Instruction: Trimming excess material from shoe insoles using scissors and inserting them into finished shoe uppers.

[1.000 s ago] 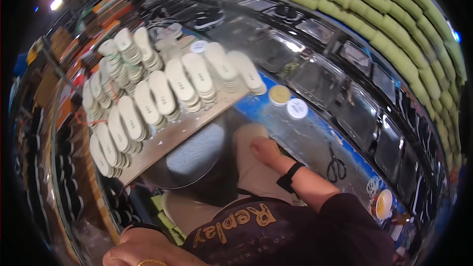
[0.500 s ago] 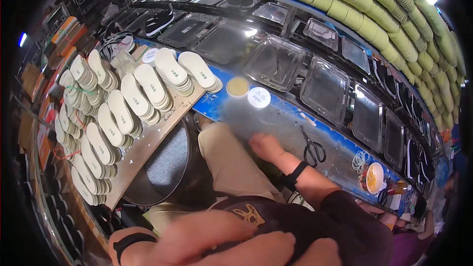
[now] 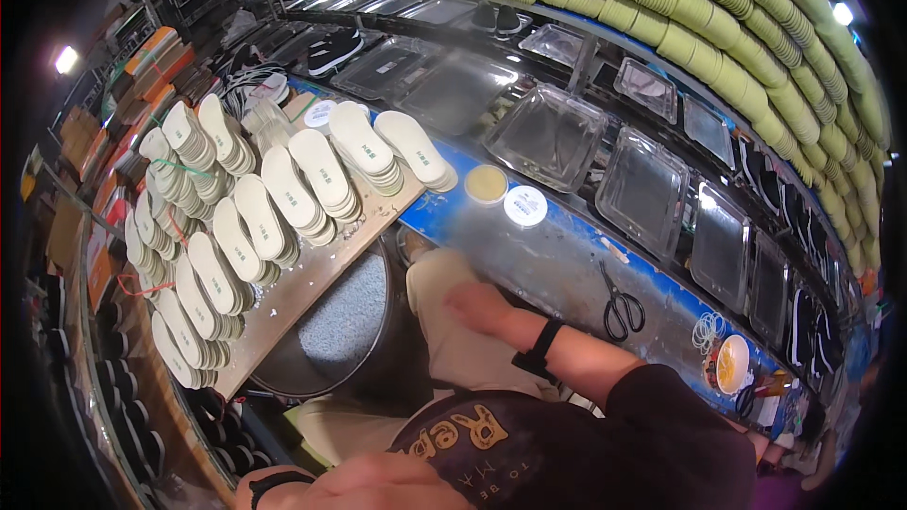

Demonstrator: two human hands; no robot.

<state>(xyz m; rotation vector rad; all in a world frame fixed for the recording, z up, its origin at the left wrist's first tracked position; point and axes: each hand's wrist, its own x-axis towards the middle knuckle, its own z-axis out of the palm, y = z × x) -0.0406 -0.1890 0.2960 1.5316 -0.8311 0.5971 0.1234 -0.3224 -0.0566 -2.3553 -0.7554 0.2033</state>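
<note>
The right hand (image 3: 482,305) rests flat on the person's leg, in the middle of the frame. It holds nothing. A black band (image 3: 537,351) sits on that wrist. The left hand (image 3: 378,484) is at the bottom edge, blurry, and I cannot tell what it does. To the left, stacks of white shoe soles (image 3: 283,194) lie on a wooden board (image 3: 312,279). Black scissors (image 3: 621,302) lie on the blue table edge (image 3: 661,288) at the right. 2 round lids (image 3: 505,195) sit near the soles. Green rolls (image 3: 680,0) fill the top.
</note>
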